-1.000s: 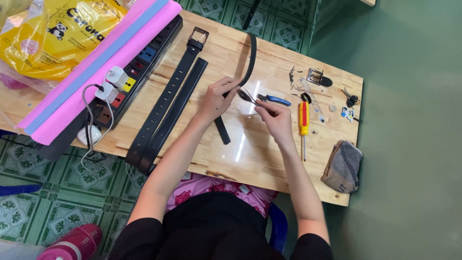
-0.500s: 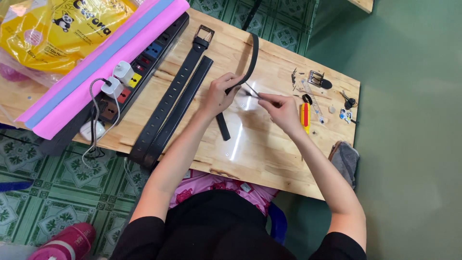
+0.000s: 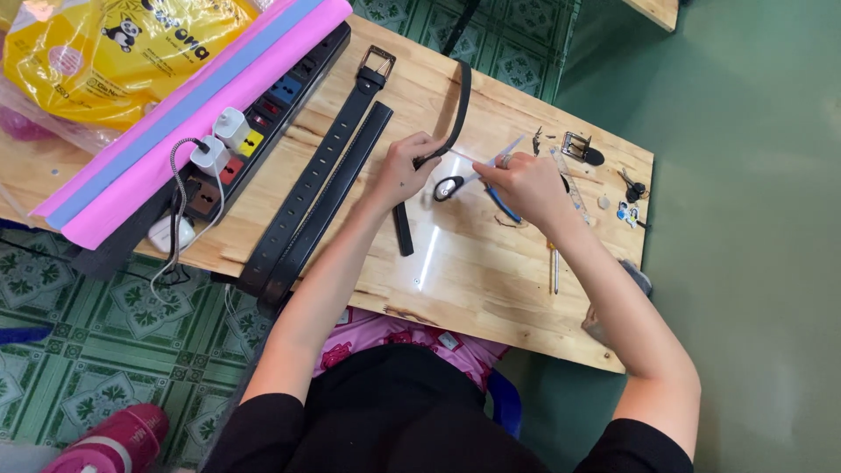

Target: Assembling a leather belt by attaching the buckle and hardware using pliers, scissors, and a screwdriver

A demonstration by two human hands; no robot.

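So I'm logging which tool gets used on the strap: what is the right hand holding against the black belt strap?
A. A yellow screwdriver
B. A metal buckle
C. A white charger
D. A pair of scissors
D: the right hand grips a pair of scissors, black loop handle showing and blades up at the black belt strap that the left hand pinches.

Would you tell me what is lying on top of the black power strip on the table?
Two white plug adapters sit in the power strip, one trailing a braided cable. A pink and blue roll lies along its far edge and covers that side, so any sockets beneath cannot be seen.
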